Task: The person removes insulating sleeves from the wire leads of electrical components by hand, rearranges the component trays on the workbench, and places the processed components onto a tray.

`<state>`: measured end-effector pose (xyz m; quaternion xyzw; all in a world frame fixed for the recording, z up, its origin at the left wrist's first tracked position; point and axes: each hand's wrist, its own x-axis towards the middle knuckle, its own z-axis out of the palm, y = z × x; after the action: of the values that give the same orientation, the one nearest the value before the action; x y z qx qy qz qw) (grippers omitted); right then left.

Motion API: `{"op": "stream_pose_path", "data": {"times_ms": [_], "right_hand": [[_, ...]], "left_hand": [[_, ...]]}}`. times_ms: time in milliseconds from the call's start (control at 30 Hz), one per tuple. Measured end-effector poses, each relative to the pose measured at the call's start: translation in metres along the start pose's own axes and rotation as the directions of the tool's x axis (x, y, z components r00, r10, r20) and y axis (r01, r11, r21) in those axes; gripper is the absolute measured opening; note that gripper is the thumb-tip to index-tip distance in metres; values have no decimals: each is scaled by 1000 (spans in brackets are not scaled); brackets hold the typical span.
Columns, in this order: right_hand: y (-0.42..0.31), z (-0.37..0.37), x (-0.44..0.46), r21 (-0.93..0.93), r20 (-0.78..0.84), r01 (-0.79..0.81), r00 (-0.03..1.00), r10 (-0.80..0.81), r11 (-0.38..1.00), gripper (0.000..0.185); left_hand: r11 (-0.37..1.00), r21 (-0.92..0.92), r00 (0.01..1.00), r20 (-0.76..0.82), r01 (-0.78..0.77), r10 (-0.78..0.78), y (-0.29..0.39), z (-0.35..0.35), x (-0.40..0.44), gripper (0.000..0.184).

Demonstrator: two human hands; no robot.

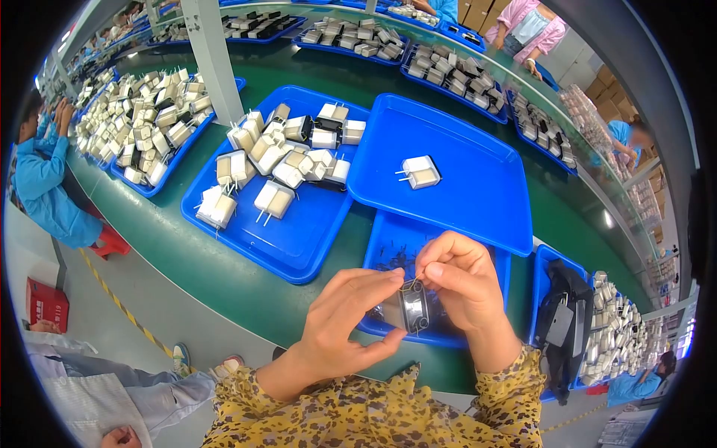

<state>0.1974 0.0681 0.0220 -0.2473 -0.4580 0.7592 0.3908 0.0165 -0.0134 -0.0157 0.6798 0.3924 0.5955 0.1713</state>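
My left hand [347,317] holds a small plug adapter [414,306] between thumb and fingers, its black side facing up toward the camera. The thumb and index finger of my right hand [467,287] are pinched together at the adapter's upper edge; what lies between them is too small to name. Beneath both hands sits a blue tray [502,272] with small dark pieces [396,254] scattered in it. Partly over that tray rests another blue tray [463,201], bearing one white plug adapter [420,172] with its prongs out.
To the left, a blue tray [287,257] carries several white adapters [274,199]. A fuller tray [153,187] stands beyond a grey post [213,60]. At right, a blue tray [544,261] holds a black bundle [564,321]. Co-workers [48,179] sit around the green bench [299,63].
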Motion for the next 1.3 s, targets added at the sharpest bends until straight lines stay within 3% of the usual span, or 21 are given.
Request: {"op": "stream_pose_path", "data": {"times_ms": [233,300,533,600,700,933,1000,1133,1300], "right_hand": [[-2,1,-1,-24,5,9,1000,-9,1000,10],[-2,1,0,-131,39,93,995,-89,987,9],[-13,4,-2,-311,105,86,993,-55,946,8],[-14,4,-2,-494,120,138,989,-91,858,9],[-12,0,-2,-617,146,169,984,-100,769,10],[-18,9,-3,-641,62,155,987,-150,751,10],[-21,8,-4,-794,203,300,950,-235,528,10],[-21,12,-4,-805,218,324,941,-260,497,9],[-20,10,0,-812,399,501,850,-344,297,11]], "left_hand": [[1000,3,1000,9,16,-16,1,0,1,62],[1000,13,1000,20,13,-13,2,-1,1,63],[996,70,997,59,-59,55,2,-5,5,63],[994,85,995,73,-73,67,1,-4,4,62],[992,100,994,84,-74,66,1,-4,3,62],[993,107,995,87,-50,41,2,-10,4,61],[992,118,996,85,-52,42,3,-11,5,60],[992,110,995,86,-61,51,3,-11,3,60],[988,129,991,116,-87,72,4,-11,1,59]]}}
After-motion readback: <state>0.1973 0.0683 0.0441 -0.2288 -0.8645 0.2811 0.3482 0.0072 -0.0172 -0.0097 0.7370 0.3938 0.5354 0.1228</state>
